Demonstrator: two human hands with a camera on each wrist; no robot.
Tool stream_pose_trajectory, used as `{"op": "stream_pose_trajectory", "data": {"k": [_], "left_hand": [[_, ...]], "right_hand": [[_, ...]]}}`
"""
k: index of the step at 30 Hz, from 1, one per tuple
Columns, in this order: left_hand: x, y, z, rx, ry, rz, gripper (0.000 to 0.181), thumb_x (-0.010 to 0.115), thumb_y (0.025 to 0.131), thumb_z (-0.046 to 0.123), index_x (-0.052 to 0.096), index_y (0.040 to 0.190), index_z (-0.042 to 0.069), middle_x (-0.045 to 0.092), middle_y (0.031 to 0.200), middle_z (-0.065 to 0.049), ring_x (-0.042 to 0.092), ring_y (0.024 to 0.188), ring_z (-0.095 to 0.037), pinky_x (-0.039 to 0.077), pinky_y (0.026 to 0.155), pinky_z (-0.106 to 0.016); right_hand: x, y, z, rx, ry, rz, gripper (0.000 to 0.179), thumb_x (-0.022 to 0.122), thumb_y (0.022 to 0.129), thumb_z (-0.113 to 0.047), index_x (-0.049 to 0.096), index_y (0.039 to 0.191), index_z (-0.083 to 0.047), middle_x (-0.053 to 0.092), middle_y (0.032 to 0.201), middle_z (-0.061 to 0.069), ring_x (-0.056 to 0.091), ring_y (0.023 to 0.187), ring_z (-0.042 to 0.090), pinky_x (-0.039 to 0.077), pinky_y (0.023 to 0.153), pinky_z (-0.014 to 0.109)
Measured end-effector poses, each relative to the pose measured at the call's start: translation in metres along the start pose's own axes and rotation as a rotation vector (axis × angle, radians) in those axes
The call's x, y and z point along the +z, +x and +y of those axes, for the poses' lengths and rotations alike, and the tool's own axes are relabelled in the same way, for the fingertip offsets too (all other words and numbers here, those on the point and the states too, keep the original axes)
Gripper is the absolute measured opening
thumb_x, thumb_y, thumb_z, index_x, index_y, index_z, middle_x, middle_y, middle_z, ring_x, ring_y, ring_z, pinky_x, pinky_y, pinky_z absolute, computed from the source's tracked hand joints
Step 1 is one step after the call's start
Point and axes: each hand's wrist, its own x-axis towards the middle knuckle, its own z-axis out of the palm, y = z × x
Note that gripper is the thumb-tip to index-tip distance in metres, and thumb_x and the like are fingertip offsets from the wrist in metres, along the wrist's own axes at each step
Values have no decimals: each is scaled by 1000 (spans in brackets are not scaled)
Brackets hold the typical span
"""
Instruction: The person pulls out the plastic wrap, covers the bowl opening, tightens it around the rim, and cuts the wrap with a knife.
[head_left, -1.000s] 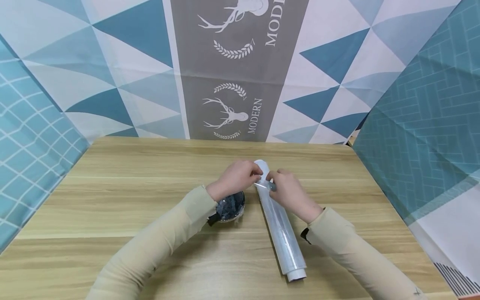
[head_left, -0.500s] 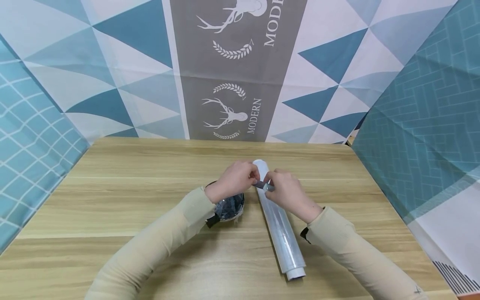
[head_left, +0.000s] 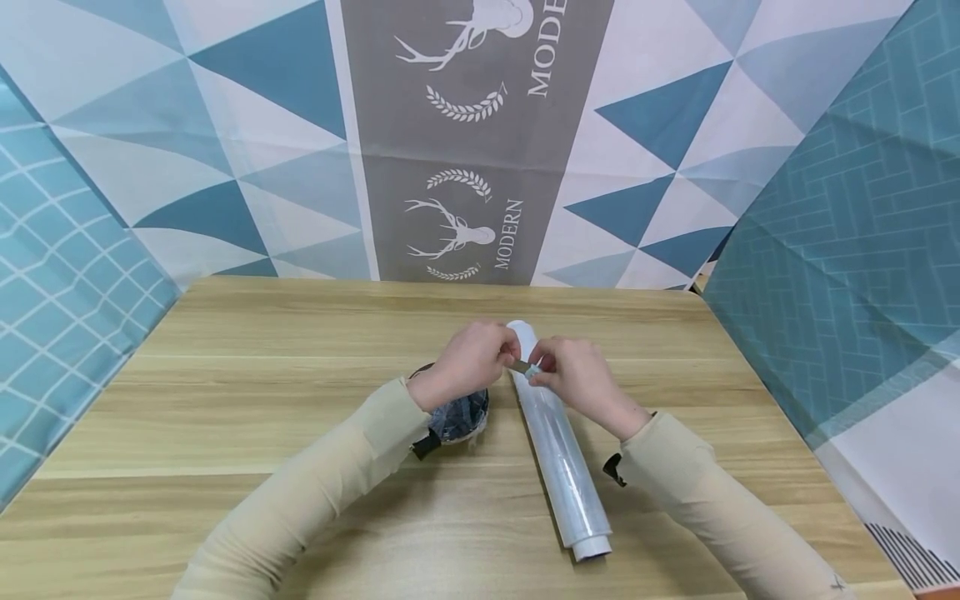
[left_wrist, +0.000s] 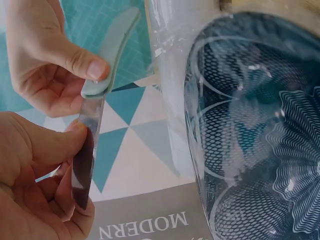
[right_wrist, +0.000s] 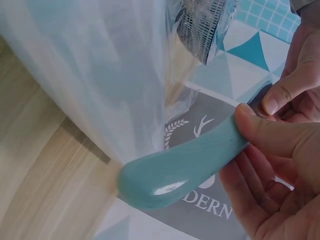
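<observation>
A small knife with a mint-green handle [left_wrist: 117, 47] and a flat metal blade [left_wrist: 86, 160] is held up between my two hands. My left hand [head_left: 472, 358] pinches the blade between thumb and fingers. With thumb and fingers my right hand [head_left: 577, 375] grips the handle where it meets the blade. Below the hands lies a roll of cling film [head_left: 562, 458], slanting across the table. Under my left forearm sits a dark blue patterned dish [left_wrist: 250, 135] wrapped in clear film; my wrist hides part of it in the head view.
A wood-grain table [head_left: 262, 400] carries everything. Patterned cloth [head_left: 465, 150] hangs behind it, with tiled-look sheets [head_left: 67, 275] at the left and right sides. A black band [head_left: 613, 469] shows under my right wrist. A black piece [head_left: 426, 444] sits beside the dish.
The knife has turned between my hands, so its blade shows at a different angle. My right hand has rotated slightly. The roll and the dish have stayed in place.
</observation>
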Motion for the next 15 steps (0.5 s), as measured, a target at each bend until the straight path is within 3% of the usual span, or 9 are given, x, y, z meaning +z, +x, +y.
{"op": "stream_pose_trajectory", "data": {"k": [8, 15], "left_hand": [[-5, 0, -3, -2, -34, 74, 9, 63, 80, 2, 67, 80, 11, 61, 83, -2, 55, 83, -18, 47, 73, -31], [-7, -3, -8, -33, -110, 167, 6, 64, 82, 8, 68, 80, 11, 58, 77, -1, 52, 73, -14, 43, 66, -28]], "right_hand": [[-2, 1, 2, 81, 119, 67, 16, 77, 71, -18, 67, 82, -11, 66, 70, 1, 60, 62, 12, 48, 57, 27], [-3, 3, 2, 173, 264, 124, 18, 76, 72, -18, 67, 86, -9, 66, 75, 4, 62, 66, 15, 49, 57, 26]]}}
